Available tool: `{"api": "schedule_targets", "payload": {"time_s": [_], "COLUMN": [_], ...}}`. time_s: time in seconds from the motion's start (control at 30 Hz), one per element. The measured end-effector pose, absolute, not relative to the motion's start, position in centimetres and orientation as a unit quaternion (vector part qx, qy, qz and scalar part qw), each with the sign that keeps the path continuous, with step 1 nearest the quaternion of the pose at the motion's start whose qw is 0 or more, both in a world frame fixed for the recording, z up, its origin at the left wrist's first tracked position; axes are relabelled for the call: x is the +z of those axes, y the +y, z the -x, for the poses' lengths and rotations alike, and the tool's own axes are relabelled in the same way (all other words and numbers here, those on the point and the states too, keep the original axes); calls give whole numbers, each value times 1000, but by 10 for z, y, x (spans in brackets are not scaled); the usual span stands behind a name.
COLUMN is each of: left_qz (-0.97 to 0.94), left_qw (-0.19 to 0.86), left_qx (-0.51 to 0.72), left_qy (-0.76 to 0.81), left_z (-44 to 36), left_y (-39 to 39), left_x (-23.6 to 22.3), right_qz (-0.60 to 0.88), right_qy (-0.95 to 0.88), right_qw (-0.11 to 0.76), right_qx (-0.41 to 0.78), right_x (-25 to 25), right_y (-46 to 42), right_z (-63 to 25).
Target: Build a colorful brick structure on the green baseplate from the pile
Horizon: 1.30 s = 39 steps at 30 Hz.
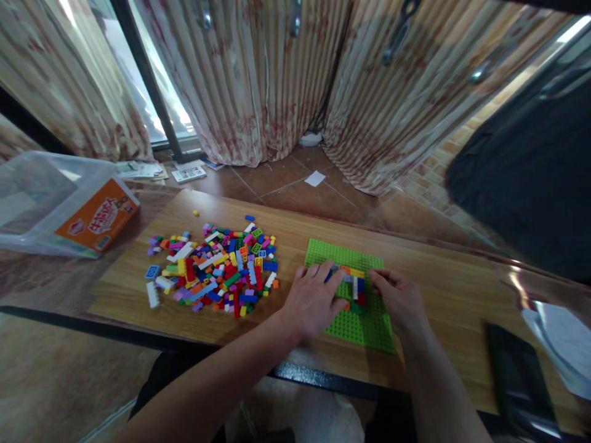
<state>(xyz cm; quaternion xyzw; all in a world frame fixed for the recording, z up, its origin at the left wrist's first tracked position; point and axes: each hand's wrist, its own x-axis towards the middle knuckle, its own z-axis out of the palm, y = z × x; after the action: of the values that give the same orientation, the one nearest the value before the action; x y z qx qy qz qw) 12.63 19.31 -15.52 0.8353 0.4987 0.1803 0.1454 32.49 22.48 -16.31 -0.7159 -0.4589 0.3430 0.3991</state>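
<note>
Your left forearm (221, 378) and right forearm (438, 381) reach in from the bottom edge, over the near side of the wooden desk (438, 295). Between your hands lies the green baseplate (369, 332), flat on the desk and to the right of the loose bricks (221, 271). It looks nearly square, with no clear long axis; its side edges run away from you, leaning slightly left, and its far edge slants a little nearer to you toward the right.

On its middle sits a low brick build (361, 287): orange and yellow run across the far side, blue and red down the right side toward you. Beside the blue, a white brick (355, 288) has its long axis pointing away from you.

Your left hand (311, 301) is palm down over the build's left part, fingers loosely spread and thumb apart; you cannot tell whether it grips a brick. Your right hand (401, 296) has thumb and fingertips close together at the build's right edge, and whether they pinch anything is too small to tell.
</note>
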Motion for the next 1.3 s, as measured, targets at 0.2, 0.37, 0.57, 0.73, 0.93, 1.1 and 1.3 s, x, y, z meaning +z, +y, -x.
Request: {"api": "schedule_targets", "payload": {"time_s": [0.2,0.37,0.57,0.73,0.93,1.1,1.3], "left_qz": [-832,-833,-834,-836,-837,-840,-840], "left_qw": [159,156,145,144,140,132,126], "left_qx": [187,182,175,172,170,168,169], "left_qy": [498,499,502,500,500,498,500], "left_z": [-122,-121,-122,-122,-123,-123,-123], "left_y": [196,197,196,196,196,196,196], "left_x": [-153,-154,-156,-156,-156,-157,-159], "right_qz": [707,660,632,630,630,625,636], "right_qy": [-480,-511,-523,-524,-531,-533,-537], "right_qw": [388,338,329,336,323,324,320], "right_qx": [344,435,469,464,465,470,452], "right_x": [-161,-158,-156,-160,-157,-157,-159], "right_y": [222,219,218,218,218,219,219], "right_z": [-323,-330,-333,-330,-330,-330,-329]}}
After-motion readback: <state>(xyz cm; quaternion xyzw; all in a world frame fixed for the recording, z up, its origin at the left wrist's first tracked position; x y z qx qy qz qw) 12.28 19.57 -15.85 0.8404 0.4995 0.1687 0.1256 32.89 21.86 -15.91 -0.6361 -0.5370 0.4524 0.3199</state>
